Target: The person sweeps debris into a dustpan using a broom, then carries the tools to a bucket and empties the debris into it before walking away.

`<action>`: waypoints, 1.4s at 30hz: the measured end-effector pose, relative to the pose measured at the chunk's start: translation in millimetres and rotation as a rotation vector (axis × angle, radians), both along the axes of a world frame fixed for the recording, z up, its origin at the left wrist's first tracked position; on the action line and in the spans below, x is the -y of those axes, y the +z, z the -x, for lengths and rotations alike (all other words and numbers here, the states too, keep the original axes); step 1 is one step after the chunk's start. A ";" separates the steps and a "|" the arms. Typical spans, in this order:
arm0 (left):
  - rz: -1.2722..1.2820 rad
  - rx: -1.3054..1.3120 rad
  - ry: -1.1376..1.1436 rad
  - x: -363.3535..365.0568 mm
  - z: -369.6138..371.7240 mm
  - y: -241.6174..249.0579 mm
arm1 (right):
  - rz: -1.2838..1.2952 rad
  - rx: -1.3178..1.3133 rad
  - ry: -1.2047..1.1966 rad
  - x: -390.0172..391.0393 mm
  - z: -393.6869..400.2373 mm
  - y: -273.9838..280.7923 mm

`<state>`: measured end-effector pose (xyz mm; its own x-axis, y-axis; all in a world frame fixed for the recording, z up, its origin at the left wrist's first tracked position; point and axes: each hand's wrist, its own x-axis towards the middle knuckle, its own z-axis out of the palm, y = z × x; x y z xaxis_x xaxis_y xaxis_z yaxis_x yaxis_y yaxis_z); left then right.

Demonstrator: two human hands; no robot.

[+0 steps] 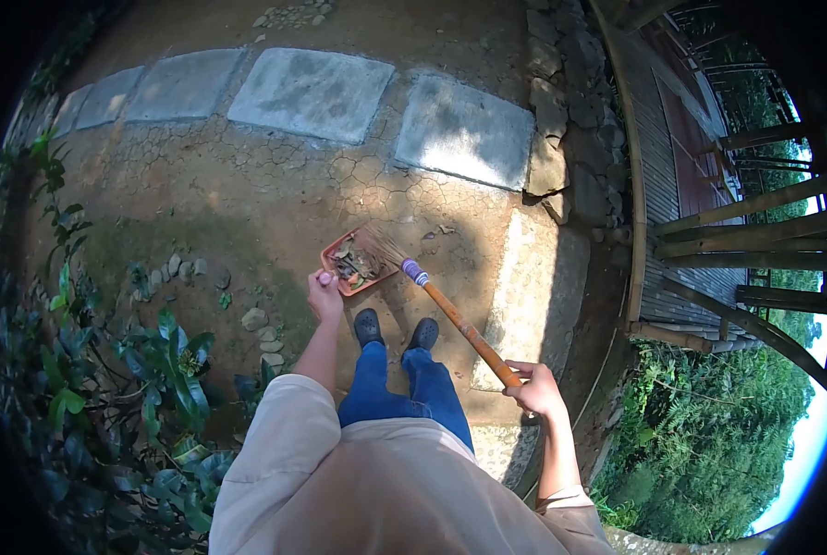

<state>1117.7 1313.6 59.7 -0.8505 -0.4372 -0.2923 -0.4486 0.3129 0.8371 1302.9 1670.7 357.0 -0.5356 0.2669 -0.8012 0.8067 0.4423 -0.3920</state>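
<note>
My left hand (324, 298) is closed around the pink-tipped handle of an orange dustpan (369, 284). Dry leaves (347, 259) and bits of debris lie in the pan. My right hand (536, 390) grips the upper end of a broom (469, 332) with a long wooden handle and a purple binding. Its bristles (382, 246) fan out over the pan's right side and overlap the leaves in this view.
Dark clogs (367, 327) stand on cracked earth just below the dustpan. Concrete slabs (312, 92) cross the ground ahead. Leafy shrubs (168, 370) and small stones (254, 319) are at left. On the right are a stone edging (548, 166) and a bamboo structure (658, 185).
</note>
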 end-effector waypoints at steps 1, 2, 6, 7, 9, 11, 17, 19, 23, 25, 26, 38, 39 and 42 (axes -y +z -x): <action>-0.016 -0.054 0.001 3.4 -0.7 -12.1 | -0.011 0.046 -0.034 4.2 0.9 10.3; -0.032 -0.108 0.001 6.7 -0.3 -24.1 | -0.025 0.026 -0.048 5.1 -1.9 9.4; -0.014 -0.130 -0.035 3.8 3.1 -14.0 | -0.103 -0.021 -0.081 5.8 -10.6 1.1; -0.030 -0.134 -0.045 3.0 3.7 -13.4 | -0.127 -0.015 -0.103 7.9 -7.8 2.9; -0.063 -0.144 -0.064 -0.7 6.2 -9.6 | -0.192 -0.103 -0.113 2.2 -19.1 -14.3; -0.051 -0.151 -0.081 -4.5 8.0 -5.8 | -0.212 -0.127 -0.137 -2.9 -23.7 -22.9; -0.054 -0.128 -0.172 -21.2 14.8 1.4 | -0.321 -0.152 -0.160 -25.4 -32.1 -52.3; -0.046 -0.124 -0.191 -27.4 17.1 -3.4 | -0.326 -0.140 -0.167 -28.0 -26.6 -57.7; -0.077 -0.101 -0.180 -45.4 23.8 -13.8 | -0.257 -0.095 -0.171 -22.4 -22.0 -65.5; -0.083 -0.087 -0.162 -50.4 26.3 -21.0 | -0.202 -0.068 -0.149 -23.0 -31.2 -71.8; -0.068 -0.088 -0.154 -52.3 27.5 -24.0 | -0.144 -0.062 -0.178 -21.9 -40.6 -71.4; -0.165 -0.098 -0.173 -48.9 26.8 -6.3 | -0.014 -0.208 -0.174 -26.7 -100.5 -26.4; -0.172 -0.107 -0.167 -46.2 26.8 -8.0 | -0.068 -0.253 -0.129 -23.9 -95.2 -25.2; -0.202 -0.150 -0.168 -37.7 26.0 -11.6 | -0.098 -0.105 -0.296 -17.5 -74.0 -14.1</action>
<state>1091.6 1351.2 48.1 -0.9464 -0.2322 -0.2246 -0.2712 0.1931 0.9429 1376.9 1688.2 342.8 -0.5018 0.4962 -0.7084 0.8632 0.2344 -0.4472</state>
